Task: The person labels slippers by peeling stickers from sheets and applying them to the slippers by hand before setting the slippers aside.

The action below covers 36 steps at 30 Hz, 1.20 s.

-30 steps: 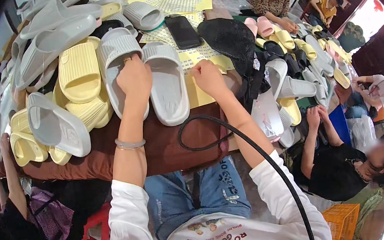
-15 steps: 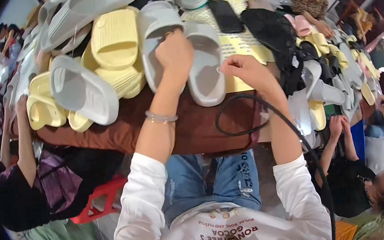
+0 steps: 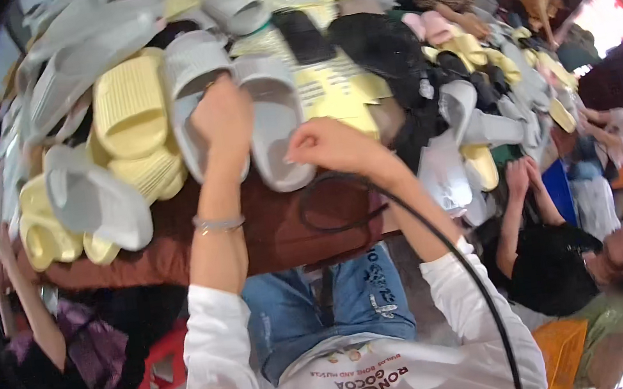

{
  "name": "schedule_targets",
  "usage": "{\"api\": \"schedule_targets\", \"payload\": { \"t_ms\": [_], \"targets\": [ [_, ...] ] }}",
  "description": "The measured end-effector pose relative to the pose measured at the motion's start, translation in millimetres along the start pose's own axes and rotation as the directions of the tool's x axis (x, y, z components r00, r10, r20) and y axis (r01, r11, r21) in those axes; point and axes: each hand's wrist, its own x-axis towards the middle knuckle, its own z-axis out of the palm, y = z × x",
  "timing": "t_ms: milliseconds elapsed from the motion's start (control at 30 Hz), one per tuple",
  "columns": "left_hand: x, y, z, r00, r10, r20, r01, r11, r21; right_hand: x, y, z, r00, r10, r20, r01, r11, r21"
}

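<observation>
A pair of grey slide slippers lies side by side on the brown table (image 3: 270, 239). My left hand (image 3: 219, 116) rests on the left grey slipper (image 3: 189, 73), fingers curled over its strap. My right hand (image 3: 325, 145) is closed in a fist against the near side of the right grey slipper (image 3: 276, 132). A black cable (image 3: 331, 227) loops on the table just below that fist and runs down along my right forearm. What sits inside the fist is hidden.
Yellow slippers (image 3: 127, 108) and more grey ones (image 3: 96, 199) are heaped to the left, with a mixed pile (image 3: 474, 118) to the right. Yellow papers (image 3: 329, 86) and a black phone (image 3: 304, 34) lie behind the pair. Other people sit at left (image 3: 37, 325) and right (image 3: 572, 262).
The view has swung and closed in on the table. Both hands stay on the grey pair; my right hand has drawn back slightly toward the table's near edge, the cable loop following.
</observation>
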Motion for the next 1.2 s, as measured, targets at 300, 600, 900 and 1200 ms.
{"api": "schedule_targets", "payload": {
  "t_ms": [300,600,900,1200],
  "targets": [
    [1.5,15.0,-0.7,0.999,0.034,-0.021,-0.032,0.995,0.09,-10.3,-13.2,-3.2,0.987,0.004,-0.162,-0.038,0.977,-0.208],
    [-0.2,15.8,-0.3,0.998,0.052,-0.035,-0.048,0.994,0.103,-9.9,-17.5,-2.0,0.992,0.042,-0.122,-0.081,0.939,-0.334],
    [0.2,15.2,-1.3,0.998,0.052,-0.029,-0.048,0.991,0.123,-10.0,-10.3,5.6,0.975,-0.071,-0.209,-0.018,0.919,-0.394],
    [1.9,13.7,0.6,0.999,0.049,-0.018,-0.047,0.993,0.11,-8.2,-7.8,6.6,0.972,-0.095,-0.213,-0.005,0.904,-0.428]
  ]
}}
